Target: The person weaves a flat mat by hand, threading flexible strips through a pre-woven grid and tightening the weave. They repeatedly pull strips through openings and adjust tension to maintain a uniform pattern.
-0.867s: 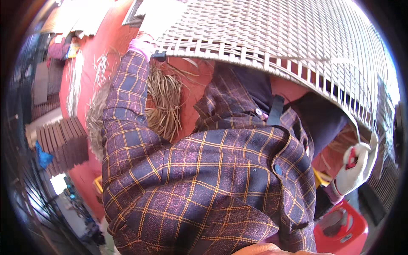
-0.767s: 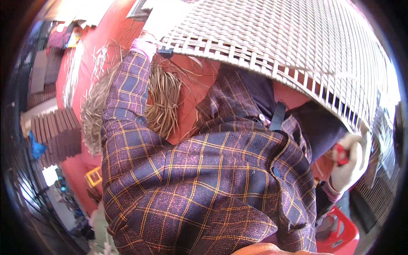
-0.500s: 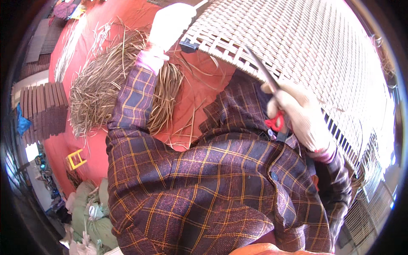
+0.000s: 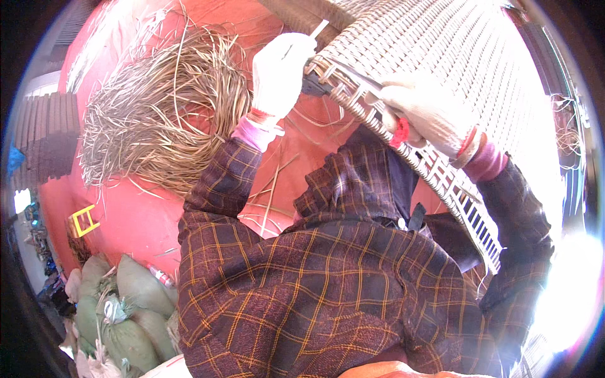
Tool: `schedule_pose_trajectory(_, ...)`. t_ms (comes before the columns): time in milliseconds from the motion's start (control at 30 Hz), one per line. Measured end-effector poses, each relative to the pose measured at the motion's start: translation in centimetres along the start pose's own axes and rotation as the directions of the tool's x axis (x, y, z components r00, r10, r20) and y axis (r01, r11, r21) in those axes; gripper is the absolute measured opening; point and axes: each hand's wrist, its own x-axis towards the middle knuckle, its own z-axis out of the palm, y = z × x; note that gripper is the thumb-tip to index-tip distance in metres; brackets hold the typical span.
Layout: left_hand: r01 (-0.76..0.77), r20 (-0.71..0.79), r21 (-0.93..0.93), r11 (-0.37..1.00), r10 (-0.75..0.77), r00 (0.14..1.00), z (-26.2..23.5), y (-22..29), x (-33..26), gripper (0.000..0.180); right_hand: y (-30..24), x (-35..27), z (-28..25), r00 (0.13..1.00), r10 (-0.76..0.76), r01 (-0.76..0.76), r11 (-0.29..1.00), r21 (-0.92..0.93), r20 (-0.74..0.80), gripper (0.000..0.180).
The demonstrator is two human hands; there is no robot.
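Note:
A large wicker panel [image 4: 435, 44], woven from pale flat strips, slants across the upper right, with an open lattice along its near edge. My left hand [image 4: 277, 75], in a white glove, is closed beside the panel's dark corner [image 4: 315, 84]. A short pale strip [image 4: 320, 29] sticks out above its fingers. My right hand [image 4: 428, 110], gloved too, is closed round a long thin metal tool with a red handle [image 4: 399, 133]. The tool's blade [image 4: 359, 77] lies along the panel's edge, pointing toward the left hand. Its tip is hard to make out.
A big heap of brown weaving strips [image 4: 170, 107] lies on the red ground sheet [image 4: 151, 214] at left. Stacked brown slabs [image 4: 47, 135], a small yellow frame [image 4: 84, 220] and full green sacks [image 4: 132, 315] stand farther left. Loose strips are scattered near my lap.
My right hand has moved up and left, bringing the tool's blade down along the panel's edge. My left hand appears lower and farther right, close to the corner. The whole view has shifted.

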Motion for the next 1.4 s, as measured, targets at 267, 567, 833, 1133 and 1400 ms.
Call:
schedule_pose_trajectory(267, 0.198, -0.107, -0.326, 0.925, -0.244, 0.964, 1.5, 2.0, -0.9, 0.022, -2.0, 0.0, -2.0, 0.990, 0.063, -0.057, 0.997, -0.052, 0.128, 0.031)
schedule_pose_trajectory(567, -0.128, -0.236, 0.028, 0.991, 0.131, 0.963, 1.6, 2.0, -2.2, 0.018, -1.3, 0.1, 0.1, 0.975, 0.221, -0.219, 0.968, 0.119, 0.000, 0.029)
schedule_pose_trajectory(833, 0.026, -0.273, -0.224, 0.974, -0.088, 0.958, 2.7, 1.4, -2.4, 0.016, -0.7, 1.0, 0.4, 0.991, 0.131, -0.135, 0.955, 0.264, 0.032, 0.025)
schedule_pose_trajectory(1133, 0.121, -0.060, -0.245, 0.962, -0.140, 0.988, -0.3, 2.2, -1.0, 0.015, -0.3, 5.8, 0.1, 0.987, 0.073, -0.112, 0.950, 0.290, 0.141, 0.031)
schedule_pose_trajectory(1400, -0.545, 0.470, 0.396, 0.739, 0.347, 0.812, -6.6, -0.2, 3.5, 0.013, -0.6, 6.5, -0.4, 0.994, -0.078, 0.053, 0.951, -0.304, -0.071, 0.033)
